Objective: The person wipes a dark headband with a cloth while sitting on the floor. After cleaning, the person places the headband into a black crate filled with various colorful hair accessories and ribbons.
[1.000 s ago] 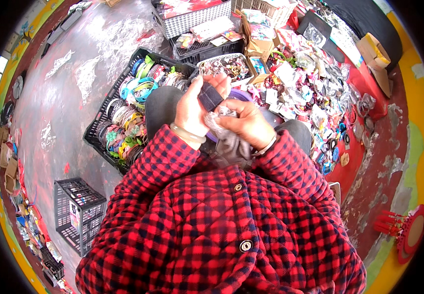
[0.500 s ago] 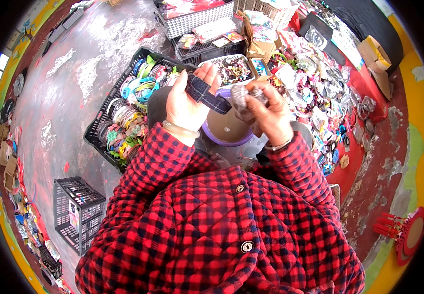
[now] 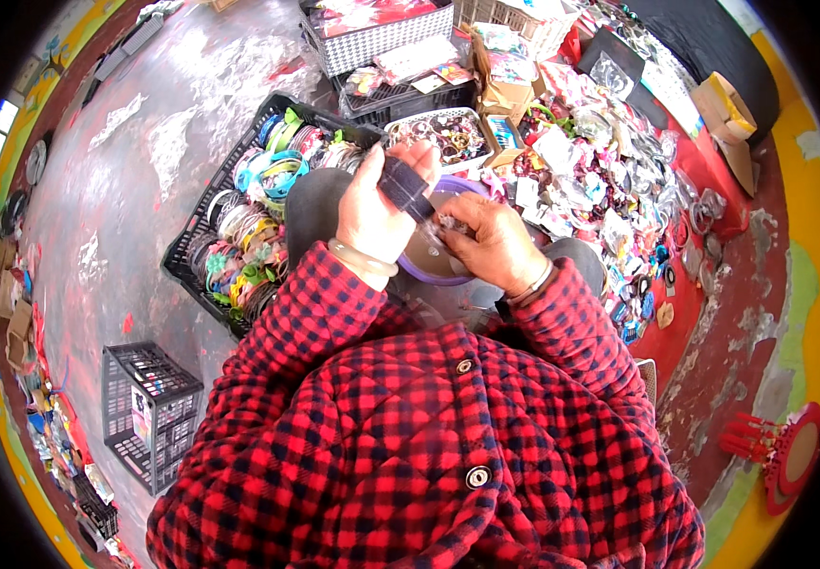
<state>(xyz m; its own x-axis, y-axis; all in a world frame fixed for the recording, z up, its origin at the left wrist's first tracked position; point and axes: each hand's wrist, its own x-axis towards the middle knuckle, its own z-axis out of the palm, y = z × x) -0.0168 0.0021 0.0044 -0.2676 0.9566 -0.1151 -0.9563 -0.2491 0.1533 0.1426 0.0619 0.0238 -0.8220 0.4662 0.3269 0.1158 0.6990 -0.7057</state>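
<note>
My left hand (image 3: 377, 213) is turned palm up, holding a dark fabric band (image 3: 404, 188) across its fingers. The band has thin pale lines, and its lower end reaches toward my right hand (image 3: 497, 247). My right hand pinches a crumpled greyish cloth (image 3: 455, 225) against that lower end; most of the cloth is hidden by the fingers. Below both hands, between my knees, a purple basin (image 3: 440, 281) contains murky brownish liquid.
A black crate (image 3: 182, 256) of colourful headbands stands left of my knee. Beyond the basin are a white basket (image 3: 472, 163) of small accessories and stacked crates (image 3: 382, 47). A heap of packaged accessories (image 3: 609, 204) spreads rightward. Another black crate (image 3: 152, 412) lies at left.
My right hand has moved left and down, bringing the cloth onto the band's lower end. My left hand has shifted slightly right, and the band has tilted with it.
</note>
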